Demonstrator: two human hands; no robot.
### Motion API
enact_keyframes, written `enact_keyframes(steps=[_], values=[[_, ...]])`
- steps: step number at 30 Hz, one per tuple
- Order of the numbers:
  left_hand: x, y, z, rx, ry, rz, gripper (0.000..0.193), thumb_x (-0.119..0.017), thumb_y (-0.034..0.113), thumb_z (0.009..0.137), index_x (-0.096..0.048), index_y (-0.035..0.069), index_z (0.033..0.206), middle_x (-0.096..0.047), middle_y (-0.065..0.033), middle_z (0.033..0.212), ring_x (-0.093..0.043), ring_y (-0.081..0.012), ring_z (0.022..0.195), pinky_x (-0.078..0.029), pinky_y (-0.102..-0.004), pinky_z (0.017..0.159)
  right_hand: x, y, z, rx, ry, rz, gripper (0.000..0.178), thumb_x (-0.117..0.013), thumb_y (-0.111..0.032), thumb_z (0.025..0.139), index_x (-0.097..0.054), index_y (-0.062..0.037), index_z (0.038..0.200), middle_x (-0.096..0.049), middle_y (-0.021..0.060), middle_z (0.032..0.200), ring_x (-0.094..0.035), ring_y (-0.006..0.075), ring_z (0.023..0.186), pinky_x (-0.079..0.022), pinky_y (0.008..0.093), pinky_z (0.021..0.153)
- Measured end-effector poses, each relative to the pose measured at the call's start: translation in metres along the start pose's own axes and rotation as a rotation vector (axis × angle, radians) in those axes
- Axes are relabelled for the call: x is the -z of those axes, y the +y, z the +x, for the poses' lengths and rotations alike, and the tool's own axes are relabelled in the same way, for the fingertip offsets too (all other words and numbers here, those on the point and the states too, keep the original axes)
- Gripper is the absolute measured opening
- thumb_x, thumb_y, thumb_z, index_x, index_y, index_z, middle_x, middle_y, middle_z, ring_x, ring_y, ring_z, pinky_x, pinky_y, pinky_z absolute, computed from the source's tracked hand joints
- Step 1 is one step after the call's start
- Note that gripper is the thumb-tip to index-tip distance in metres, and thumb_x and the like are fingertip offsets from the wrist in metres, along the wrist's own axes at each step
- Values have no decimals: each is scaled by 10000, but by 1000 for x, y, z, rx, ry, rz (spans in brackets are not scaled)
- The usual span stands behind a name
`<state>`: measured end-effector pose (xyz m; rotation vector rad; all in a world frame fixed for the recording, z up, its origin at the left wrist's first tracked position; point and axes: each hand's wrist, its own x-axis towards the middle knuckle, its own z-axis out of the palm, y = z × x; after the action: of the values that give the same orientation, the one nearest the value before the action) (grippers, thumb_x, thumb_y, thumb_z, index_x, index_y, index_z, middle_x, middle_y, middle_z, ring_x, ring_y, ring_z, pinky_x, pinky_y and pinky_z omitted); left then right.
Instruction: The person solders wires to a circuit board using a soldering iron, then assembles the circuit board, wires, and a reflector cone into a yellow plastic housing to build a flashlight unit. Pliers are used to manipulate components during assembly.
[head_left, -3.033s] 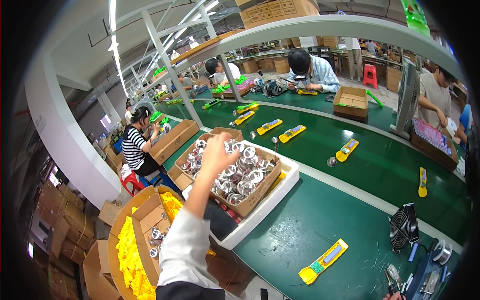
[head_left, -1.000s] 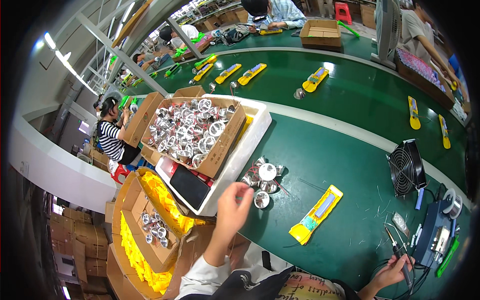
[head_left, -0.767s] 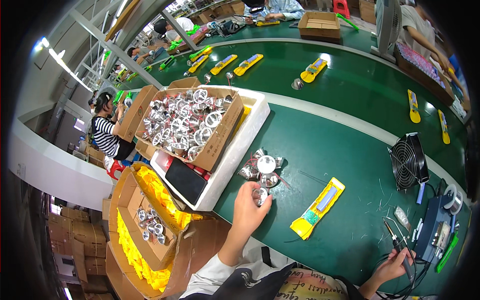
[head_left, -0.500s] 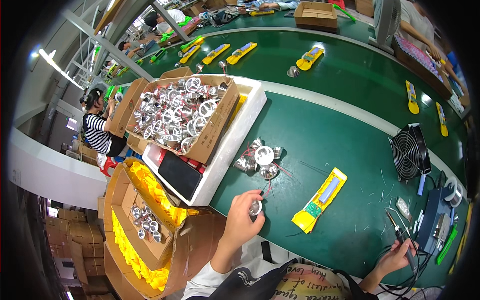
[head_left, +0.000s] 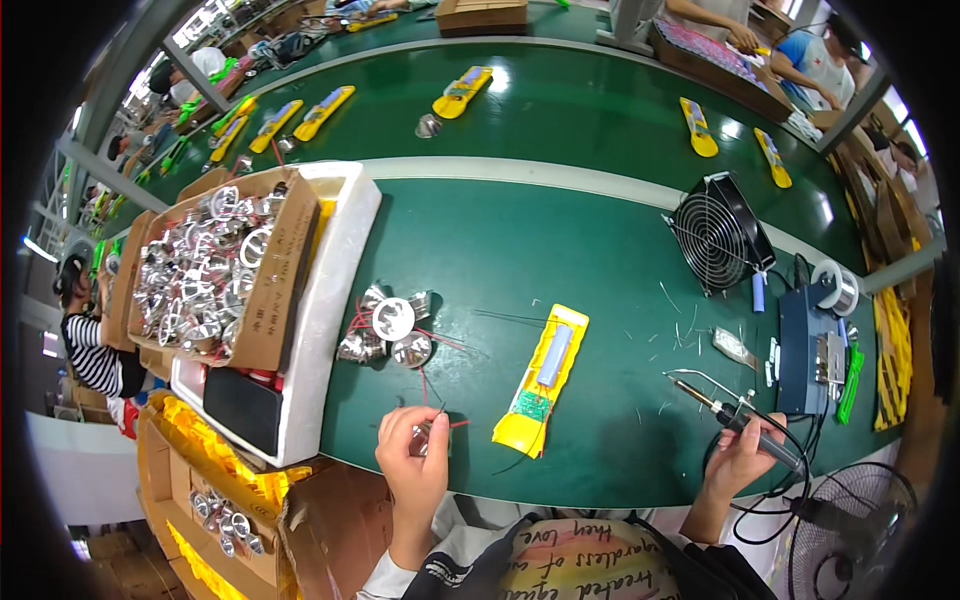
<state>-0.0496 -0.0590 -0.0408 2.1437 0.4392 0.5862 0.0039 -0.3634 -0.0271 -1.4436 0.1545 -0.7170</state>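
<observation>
Close to the bench's front edge, my left hand (head_left: 410,455) is closed round a shiny reflector cup (head_left: 422,438), mostly hidden by the fingers, with thin wires poking out. My right hand (head_left: 742,455) grips a soldering iron (head_left: 728,412) by its dark handle, its tip pointing up and left over the bench. Between the hands lies a yellow plastic housing half (head_left: 517,437), holding a blue cylindrical battery (head_left: 554,356) and a green circuit board (head_left: 530,404). Several more silver reflector cups (head_left: 411,349) with red wires lie in a cluster beyond my left hand.
A carton (head_left: 270,315) of reflector cups sits in a white foam tray (head_left: 345,250) at left. Right stand a black fan (head_left: 712,235), a blue soldering station (head_left: 797,350) and a solder spool (head_left: 835,285). Wire scraps litter the bench. Beyond runs a green conveyor (head_left: 560,110) carrying yellow housings.
The view has turned, so the bench appears farther left. My right hand has brought the soldering iron leftward, away from the station, and levelled it somewhat. My left hand still holds the reflector cup.
</observation>
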Motion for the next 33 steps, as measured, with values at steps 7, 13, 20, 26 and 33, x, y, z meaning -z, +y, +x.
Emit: enact_keyframes(steps=[7,13,20,26,33], values=[[-23,12,-17,-101,-22,-43,61,-625,68,679,-609,83,735,-536,-1,635,-513,-174,679,-268,-423,914,2,2,-5,62,-116,-33,262,-595,-183,739,-380,-34,762,-411,35,615,-383,61,398,-358,162,345],[-31,23,-29,-144,-41,-13,100,-653,57,634,-609,77,722,-560,-15,651,-529,-184,663,-311,-425,875,-9,-2,-14,60,-113,-23,263,-594,-185,741,-379,-34,756,-414,52,608,-382,73,379,-346,168,336],[-40,25,-31,-141,13,-46,124,-675,35,587,-604,84,677,-535,-2,617,-499,-169,598,-362,-386,804,-21,-24,-26,204,-160,-174,360,-562,-318,751,-348,-28,744,-406,63,562,-367,72,352,-324,166,339],[-43,21,-31,-135,32,-40,141,-681,32,586,-583,90,669,-518,4,603,-481,-165,574,-362,-370,768,-46,-40,-60,262,-320,-151,345,-579,-282,755,-326,-48,774,-405,46,615,-332,49,428,-283,146,390],[-43,21,-29,-133,41,-30,141,-683,38,589,-577,91,666,-513,5,594,-473,-161,563,-350,-333,706,-57,-49,-69,191,-611,-312,325,-620,-258,722,-485,0,578,-490,73,486,-463,161,408,-369,264,395]])
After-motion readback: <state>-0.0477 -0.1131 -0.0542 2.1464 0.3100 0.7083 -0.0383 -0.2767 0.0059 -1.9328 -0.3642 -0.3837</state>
